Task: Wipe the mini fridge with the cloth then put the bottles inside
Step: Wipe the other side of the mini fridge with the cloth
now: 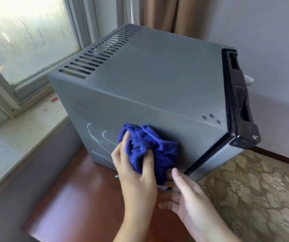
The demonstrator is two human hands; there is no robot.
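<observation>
A grey mini fridge (157, 75) stands on a reddish wooden surface, its black-framed door (241, 105) on the right side and shut. My left hand (136, 172) presses a bunched blue cloth (150, 147) against the fridge's near side wall, low down. White streaks show on that wall just left of the cloth. My right hand (183, 194) rests with spread fingers at the fridge's bottom front corner, beside the cloth. No bottles are in view.
A frosted window (26, 35) and a pale stone sill (18, 130) lie to the left. Brown curtains (166, 13) hang behind the fridge. A patterned beige carpet (255, 193) covers the floor at the right, below a lilac wall.
</observation>
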